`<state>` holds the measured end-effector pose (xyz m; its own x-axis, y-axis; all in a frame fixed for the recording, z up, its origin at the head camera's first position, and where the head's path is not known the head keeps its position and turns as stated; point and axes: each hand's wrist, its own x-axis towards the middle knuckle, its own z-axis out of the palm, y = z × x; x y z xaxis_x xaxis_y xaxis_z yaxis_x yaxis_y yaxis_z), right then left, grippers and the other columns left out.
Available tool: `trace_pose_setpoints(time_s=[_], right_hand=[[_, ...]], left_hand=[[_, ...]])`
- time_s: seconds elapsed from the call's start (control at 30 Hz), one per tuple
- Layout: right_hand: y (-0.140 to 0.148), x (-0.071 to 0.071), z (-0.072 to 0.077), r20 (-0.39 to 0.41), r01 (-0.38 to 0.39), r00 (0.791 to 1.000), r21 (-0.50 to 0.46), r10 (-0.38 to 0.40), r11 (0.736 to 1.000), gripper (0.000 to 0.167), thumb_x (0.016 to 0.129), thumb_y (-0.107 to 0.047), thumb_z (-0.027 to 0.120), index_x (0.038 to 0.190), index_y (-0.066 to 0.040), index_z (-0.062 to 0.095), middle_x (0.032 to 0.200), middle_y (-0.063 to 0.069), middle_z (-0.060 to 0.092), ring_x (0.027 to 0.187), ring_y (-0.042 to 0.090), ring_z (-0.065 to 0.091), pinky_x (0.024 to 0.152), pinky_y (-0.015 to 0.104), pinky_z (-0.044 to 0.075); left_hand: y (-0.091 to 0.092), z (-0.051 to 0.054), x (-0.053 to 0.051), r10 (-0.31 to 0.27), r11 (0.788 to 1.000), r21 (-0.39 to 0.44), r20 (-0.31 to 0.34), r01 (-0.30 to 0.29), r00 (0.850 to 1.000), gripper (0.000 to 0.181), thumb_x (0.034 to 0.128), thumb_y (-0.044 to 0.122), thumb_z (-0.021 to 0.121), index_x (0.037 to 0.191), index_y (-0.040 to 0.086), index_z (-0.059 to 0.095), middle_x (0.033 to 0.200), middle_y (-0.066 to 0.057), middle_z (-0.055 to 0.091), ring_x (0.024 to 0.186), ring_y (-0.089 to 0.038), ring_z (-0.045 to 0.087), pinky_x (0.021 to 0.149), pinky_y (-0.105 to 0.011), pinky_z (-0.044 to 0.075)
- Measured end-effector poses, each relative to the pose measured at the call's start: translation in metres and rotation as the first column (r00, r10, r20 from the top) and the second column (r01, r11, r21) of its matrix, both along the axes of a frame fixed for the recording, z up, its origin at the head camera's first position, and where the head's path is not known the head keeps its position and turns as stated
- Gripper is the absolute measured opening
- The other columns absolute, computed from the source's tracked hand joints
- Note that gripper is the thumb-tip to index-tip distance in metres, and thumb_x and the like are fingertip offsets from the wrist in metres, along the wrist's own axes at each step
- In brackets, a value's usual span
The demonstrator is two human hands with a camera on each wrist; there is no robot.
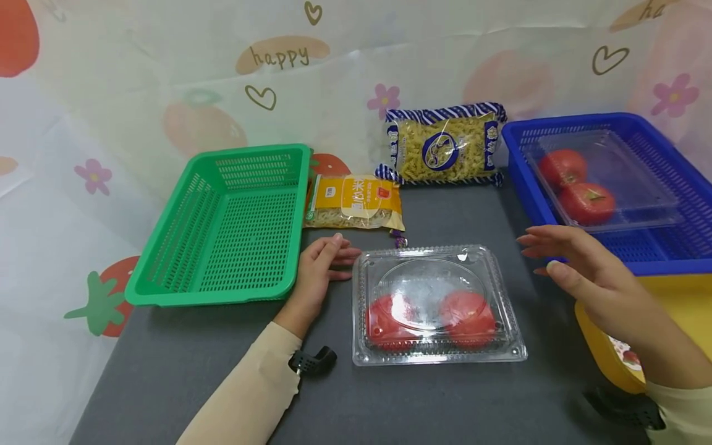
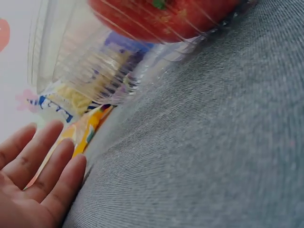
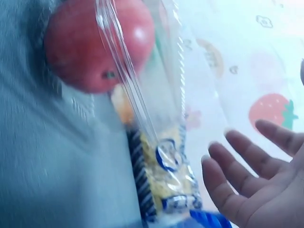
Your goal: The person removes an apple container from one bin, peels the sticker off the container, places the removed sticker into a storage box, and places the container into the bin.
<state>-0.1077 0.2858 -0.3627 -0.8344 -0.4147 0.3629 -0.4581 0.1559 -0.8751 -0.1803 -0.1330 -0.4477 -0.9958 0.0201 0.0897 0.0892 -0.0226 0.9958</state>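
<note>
A clear plastic clamshell box (image 1: 434,272) lies closed on the grey table, with two tomatoes (image 1: 467,318) inside near its front side. My left hand (image 1: 319,269) is beside the box's left edge, fingers extended and holding nothing. In the left wrist view the left fingers (image 2: 52,161) are spread loosely, apart from the box. To the right of the box, my right hand (image 1: 595,290) hovers in front of the blue basket, fingers loosely bent with nothing in them. The right wrist view shows those fingers (image 3: 247,166) apart from the box too.
A green basket (image 1: 300,247) stands at the left. Behind the box lie an orange-and-clear food packet (image 1: 356,201) and a blue-striped pasta bag (image 1: 445,148). At right, a blue basket (image 1: 690,266) holds another clear box with two tomatoes (image 1: 586,203); a yellow container (image 1: 606,358) sits before it.
</note>
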Motion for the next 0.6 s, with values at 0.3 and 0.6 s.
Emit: trace_pose_setpoints(time_s=[0.3,0.6], right_hand=[[-0.033,-0.006,-0.006,0.118,-0.007,0.993,-0.168,0.028,0.986,0.048,0.119,-0.015,0.035,0.166,-0.005,0.038,0.162,0.020,0.044,0.146,0.034,0.041,0.108,0.027,0.046],[-0.049,-0.005,-0.027,0.242,0.089,0.970,-0.263,-0.024,0.961,0.049,0.121,-0.030,0.033,0.165,-0.010,0.038,0.163,0.014,0.043,0.149,0.036,0.036,0.110,0.027,0.043]], left_hand=[[-0.002,0.000,-0.003,0.021,0.999,0.032,-0.014,-0.020,1.000,0.045,0.1162,0.032,0.048,0.120,-0.009,0.066,0.115,-0.029,0.076,0.098,-0.028,0.078,0.069,-0.031,0.064],[-0.001,-0.003,-0.004,0.020,0.999,0.034,-0.007,-0.020,1.000,0.044,0.1157,0.031,0.051,0.122,-0.010,0.065,0.115,-0.028,0.076,0.096,-0.026,0.078,0.068,-0.030,0.063]])
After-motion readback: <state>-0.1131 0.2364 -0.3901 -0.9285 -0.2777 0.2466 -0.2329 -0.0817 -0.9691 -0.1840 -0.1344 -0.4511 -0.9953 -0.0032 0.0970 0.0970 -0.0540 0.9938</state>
